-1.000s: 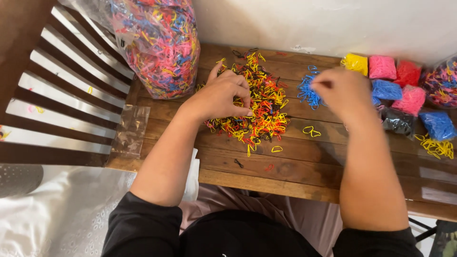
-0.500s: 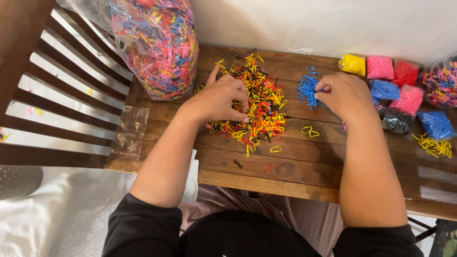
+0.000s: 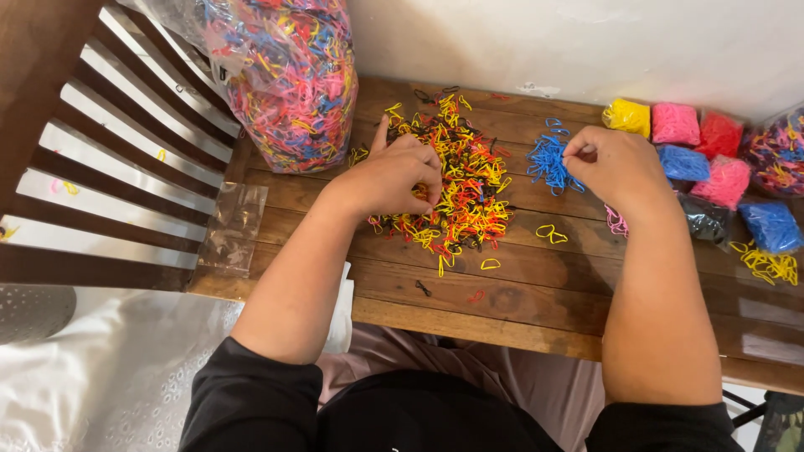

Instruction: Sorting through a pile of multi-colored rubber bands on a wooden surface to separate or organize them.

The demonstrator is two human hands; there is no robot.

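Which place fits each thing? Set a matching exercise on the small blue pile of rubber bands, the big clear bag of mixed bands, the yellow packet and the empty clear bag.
1 small blue pile of rubber bands
2 big clear bag of mixed bands
3 yellow packet
4 empty clear bag

A table's left edge
B under the right hand
C back left corner
D left end of the packet row

1-B, 2-C, 3-D, 4-A

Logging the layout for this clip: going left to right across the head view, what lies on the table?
Empty clear bag → big bag of mixed bands → mixed loose pile → blue pile → small sorted colour packets.
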